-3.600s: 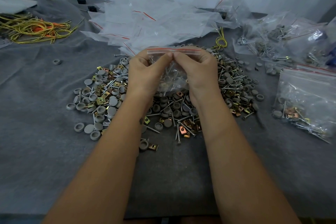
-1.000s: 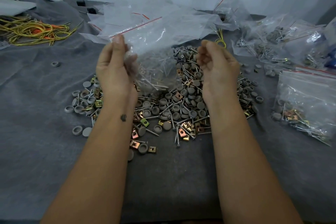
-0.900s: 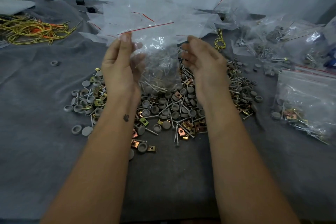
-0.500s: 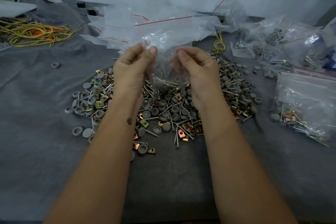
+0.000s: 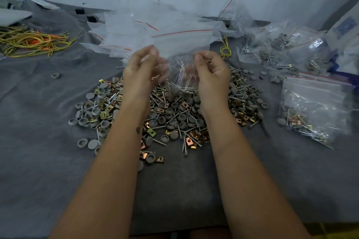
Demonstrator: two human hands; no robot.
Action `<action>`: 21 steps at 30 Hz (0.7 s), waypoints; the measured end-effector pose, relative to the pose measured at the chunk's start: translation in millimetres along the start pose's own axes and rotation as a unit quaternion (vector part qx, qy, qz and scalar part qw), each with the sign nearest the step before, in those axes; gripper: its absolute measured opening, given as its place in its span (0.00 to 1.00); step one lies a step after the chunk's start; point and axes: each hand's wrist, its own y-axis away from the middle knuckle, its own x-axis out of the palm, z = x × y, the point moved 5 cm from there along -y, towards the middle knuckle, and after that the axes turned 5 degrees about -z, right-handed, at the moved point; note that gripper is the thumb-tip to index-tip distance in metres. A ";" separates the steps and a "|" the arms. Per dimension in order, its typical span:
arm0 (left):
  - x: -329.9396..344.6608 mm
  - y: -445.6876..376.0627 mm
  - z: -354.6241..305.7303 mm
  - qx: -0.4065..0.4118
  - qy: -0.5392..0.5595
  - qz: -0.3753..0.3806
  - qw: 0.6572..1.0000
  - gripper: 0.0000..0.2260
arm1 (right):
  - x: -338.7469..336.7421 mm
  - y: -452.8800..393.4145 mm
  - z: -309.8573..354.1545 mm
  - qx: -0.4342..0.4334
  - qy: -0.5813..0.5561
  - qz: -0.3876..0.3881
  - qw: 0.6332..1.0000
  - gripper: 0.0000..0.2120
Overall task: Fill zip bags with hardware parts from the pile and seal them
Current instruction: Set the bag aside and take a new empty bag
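One zip bag (image 5: 180,48) pinched by both my hands, left hand (image 5: 142,70) and right hand (image 5: 211,72), above pile (image 5: 174,114); looks empty, unsealed. Filled bag (image 5: 314,106) lies right on table (image 5: 38,161). Most parts left, spare bags (image 5: 124,31) behind.

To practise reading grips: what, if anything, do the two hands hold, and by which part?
Both hands hold one clear zip bag: the left hand and right hand each pinch a side below its red-lined top edge.
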 end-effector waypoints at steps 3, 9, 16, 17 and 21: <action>17.4 3.5 5.0 0.001 -0.168 0.109 0.980 0.15 | -6.6 -5.4 2.8 0.010 -0.008 -0.046 0.999 0.04; 45.3 1.3 4.6 -0.054 -0.236 0.188 0.952 0.12 | -32.1 -18.7 18.2 0.004 0.010 -0.112 0.994 0.06; 102.5 34.0 28.5 -0.070 -0.255 0.199 0.944 0.07 | -107.3 -19.7 24.8 -0.015 0.174 -0.207 0.963 0.07; 113.9 42.1 35.2 -0.070 -0.256 0.201 0.943 0.07 | -120.9 -19.9 28.0 -0.018 0.200 -0.224 0.954 0.06; 160.4 70.7 59.8 -0.073 -0.232 0.200 0.949 0.09 | -180.8 -18.6 51.1 -0.024 0.292 -0.324 0.900 0.05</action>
